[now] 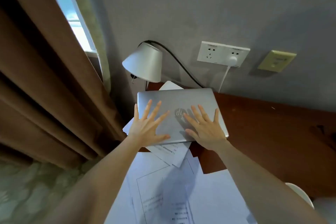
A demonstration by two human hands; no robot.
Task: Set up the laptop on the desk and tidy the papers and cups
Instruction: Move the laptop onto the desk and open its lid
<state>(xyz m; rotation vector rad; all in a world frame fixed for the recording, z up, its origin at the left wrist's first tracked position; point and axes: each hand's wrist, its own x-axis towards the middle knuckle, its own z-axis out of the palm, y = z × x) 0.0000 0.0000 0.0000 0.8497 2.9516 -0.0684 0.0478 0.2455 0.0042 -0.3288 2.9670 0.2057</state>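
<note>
A closed silver laptop (179,100) lies on the dark red-brown desk (263,132), at its far left end and partly on top of loose papers. My left hand (147,127) lies flat on the left half of the lid with its fingers spread. Over the lid's right half, my right hand (205,129) is spread the same way, its thumb at the near edge. Neither hand grips anything. White printed sheets (174,187) are scattered across the near part of the desk, and some stick out from under the laptop. A white cup rim (300,194) shows at the lower right, mostly hidden by my right arm.
A silver desk lamp (145,62) stands just behind the laptop on the left, with a black cable running down the wall. A white socket panel (223,53) with a white plug and cord sits on the grey wall. Brown curtains (45,87) hang at the left beside the desk.
</note>
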